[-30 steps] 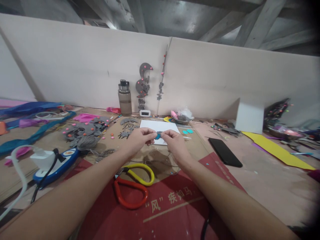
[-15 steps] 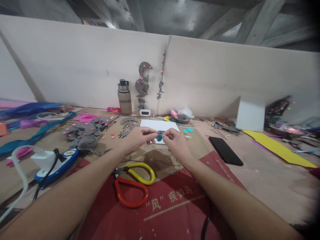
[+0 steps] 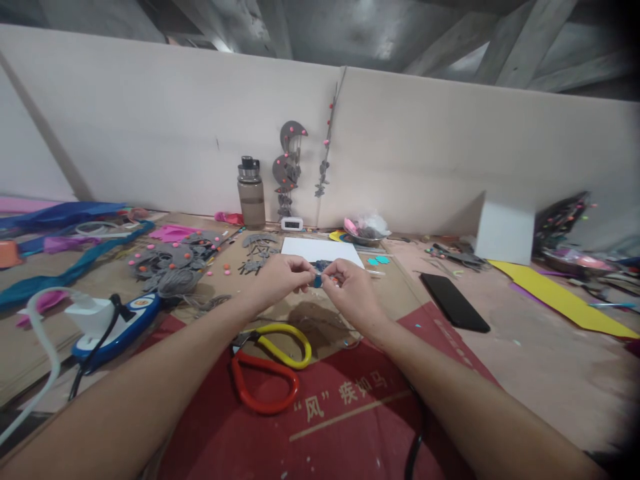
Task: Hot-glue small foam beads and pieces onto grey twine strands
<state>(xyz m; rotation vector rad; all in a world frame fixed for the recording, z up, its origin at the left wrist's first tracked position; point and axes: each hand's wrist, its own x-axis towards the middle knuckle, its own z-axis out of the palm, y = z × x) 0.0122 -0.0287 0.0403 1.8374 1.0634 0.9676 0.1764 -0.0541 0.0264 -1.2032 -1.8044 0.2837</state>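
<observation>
My left hand (image 3: 285, 280) and my right hand (image 3: 350, 287) meet over the middle of the table, fingertips pinched almost together. Between them is a small dark blue piece (image 3: 318, 281), partly covered by the fingers; its material is too small to tell. Both hands grip it, the left from one side and the right from the other. Behind the hands lies a white sheet (image 3: 323, 250). Nearer to me, scissors (image 3: 270, 363) with one yellow and one red handle rest on the red-printed cardboard (image 3: 350, 433). A thin grey string (image 3: 330, 322) trails below the hands.
At left are a blue power strip (image 3: 117, 340), grey yarn (image 3: 177, 280) and grey felt pieces with pink and orange balls. A bottle (image 3: 251, 197) stands by the wall. Rightward lie a black phone (image 3: 454, 302), a yellow sheet (image 3: 565, 297) and turquoise pieces (image 3: 381, 260).
The fingers have shifted slightly around the blue piece, and less of it shows below them. The whole view has moved a little; both hands still pinch.
</observation>
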